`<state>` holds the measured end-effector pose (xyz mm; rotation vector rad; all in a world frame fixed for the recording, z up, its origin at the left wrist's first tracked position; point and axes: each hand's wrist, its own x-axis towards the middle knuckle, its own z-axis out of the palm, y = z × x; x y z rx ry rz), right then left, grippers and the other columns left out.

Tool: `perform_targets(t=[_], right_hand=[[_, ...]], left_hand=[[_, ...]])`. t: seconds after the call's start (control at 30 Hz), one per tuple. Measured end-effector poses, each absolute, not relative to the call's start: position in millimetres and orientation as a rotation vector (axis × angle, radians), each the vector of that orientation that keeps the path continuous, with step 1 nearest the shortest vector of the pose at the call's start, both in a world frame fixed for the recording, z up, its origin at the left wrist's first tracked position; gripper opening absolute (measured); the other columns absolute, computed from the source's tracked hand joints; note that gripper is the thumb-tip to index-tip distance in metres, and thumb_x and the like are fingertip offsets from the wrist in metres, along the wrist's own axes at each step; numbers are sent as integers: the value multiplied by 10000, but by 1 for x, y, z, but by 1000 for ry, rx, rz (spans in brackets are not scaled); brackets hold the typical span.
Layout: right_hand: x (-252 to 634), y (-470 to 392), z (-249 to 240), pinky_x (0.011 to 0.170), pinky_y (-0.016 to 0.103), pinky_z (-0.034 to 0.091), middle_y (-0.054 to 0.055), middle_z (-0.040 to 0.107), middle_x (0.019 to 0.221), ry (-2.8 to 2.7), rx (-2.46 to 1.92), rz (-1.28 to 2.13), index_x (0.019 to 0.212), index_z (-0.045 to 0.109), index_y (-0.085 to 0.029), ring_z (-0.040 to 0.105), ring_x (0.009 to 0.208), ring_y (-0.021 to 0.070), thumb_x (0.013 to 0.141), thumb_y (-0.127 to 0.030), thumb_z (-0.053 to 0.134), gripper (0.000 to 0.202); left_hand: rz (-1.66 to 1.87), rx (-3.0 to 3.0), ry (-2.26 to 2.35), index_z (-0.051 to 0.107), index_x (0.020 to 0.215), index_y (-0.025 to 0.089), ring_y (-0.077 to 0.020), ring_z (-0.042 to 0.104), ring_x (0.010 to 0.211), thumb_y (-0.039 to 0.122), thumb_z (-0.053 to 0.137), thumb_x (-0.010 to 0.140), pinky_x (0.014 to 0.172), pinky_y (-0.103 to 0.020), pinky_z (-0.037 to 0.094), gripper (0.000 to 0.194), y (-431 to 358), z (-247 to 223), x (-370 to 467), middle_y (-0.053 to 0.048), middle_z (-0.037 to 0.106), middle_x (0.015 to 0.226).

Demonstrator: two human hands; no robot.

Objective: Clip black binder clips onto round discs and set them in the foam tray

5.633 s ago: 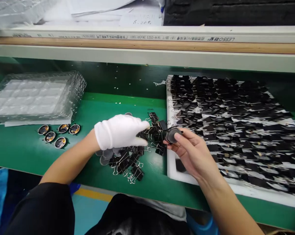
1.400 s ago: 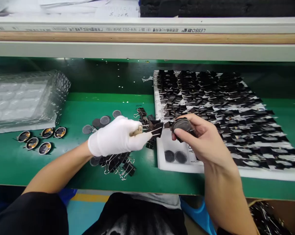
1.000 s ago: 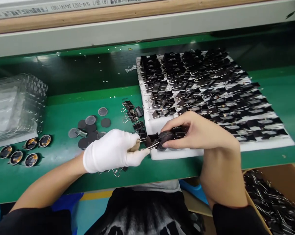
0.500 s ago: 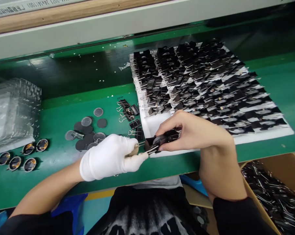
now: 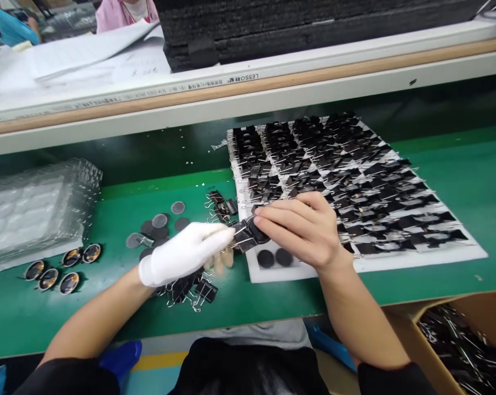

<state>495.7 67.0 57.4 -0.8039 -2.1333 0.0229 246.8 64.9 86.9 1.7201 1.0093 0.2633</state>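
My left hand (image 5: 186, 249), in a white glove with fingertips showing bare, pinches the wire handles of a black binder clip (image 5: 244, 237). My right hand (image 5: 301, 230), bare, has its fingers closed around the far end of the same dark piece, which seems to include a round disc; its exact make-up is partly hidden. Both hands are over the left edge of a white foam sheet (image 5: 258, 274). Two black discs (image 5: 274, 258) lie on the sheet just below my right fingers. Loose binder clips (image 5: 205, 291) lie below my left hand, and more clips (image 5: 218, 204) lie above it.
Rows of clipped black pieces (image 5: 354, 186) cover the sheet. Loose discs (image 5: 160, 220), several tortoiseshell round lenses (image 5: 69, 282) and stacked clear plastic trays (image 5: 38, 203) lie left. A cardboard box (image 5: 432, 351) of clips stands lower right. A shelf (image 5: 272, 88) runs across the back; a person in pink sits beyond.
The view has tilted up, showing the shelf top. My right hand has turned so its back faces up. The two black discs and the loose clips under my left hand now show.
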Motion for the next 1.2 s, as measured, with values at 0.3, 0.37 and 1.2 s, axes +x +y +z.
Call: perform_targets(t=[0.3,0.37,1.2], right_hand=[[500,65,61,705,412,453,-65,798,1045,-2307,-696,6,887,757,-364,722,898,195,960,-246,626,191],[502,63,60,738,413,460,-68,795,1063,-2290,-633,-83,928,743,-364,725,920,190,959,-213,629,192],[539,69,66,907,440,595,47,690,966,-1176,-898,506,1083,630,-292,696,958,227,931,-257,593,160]], left_hand=[[152,1803,1054,645,755,182,-138,648,619,529,552,959,620,-249,501,413,67,91,250,0,700,639],[150,1797,1068,644,779,187,-146,671,647,532,546,962,643,-258,519,403,66,93,251,-4,721,665],[111,2891,1466,674,1115,168,-247,692,822,533,427,1026,702,-323,444,449,86,45,299,-90,732,901]])
